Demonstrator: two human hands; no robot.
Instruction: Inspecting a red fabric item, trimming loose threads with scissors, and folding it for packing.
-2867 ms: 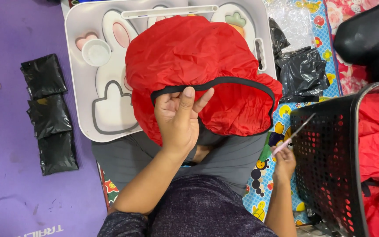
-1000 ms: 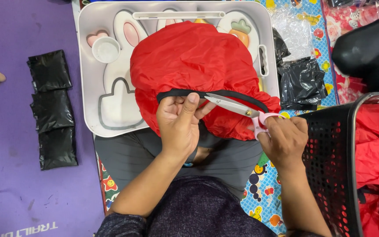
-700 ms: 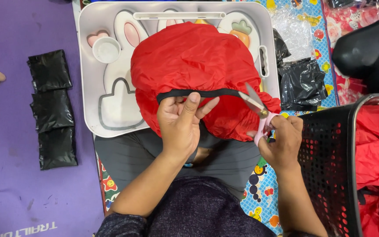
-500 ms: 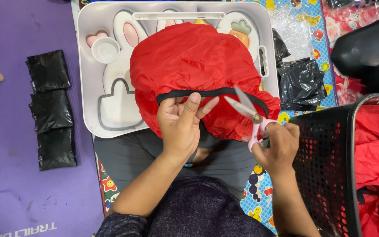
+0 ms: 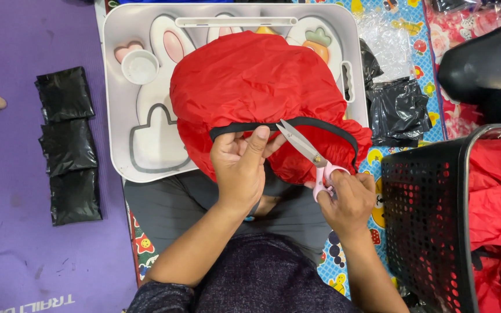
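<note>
Now the left hand (image 5: 240,168) pinches the red cover's (image 5: 256,87) black hem (image 5: 314,123), right hand (image 5: 348,200) fingers gripping pink-handled scissors (image 5: 308,152).

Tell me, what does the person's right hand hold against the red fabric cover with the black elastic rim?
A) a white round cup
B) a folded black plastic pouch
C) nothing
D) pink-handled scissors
D: the right hand grips pink-handled scissors, their blades pointing at the black elastic rim of the red fabric cover, which the left hand pinches.
</note>
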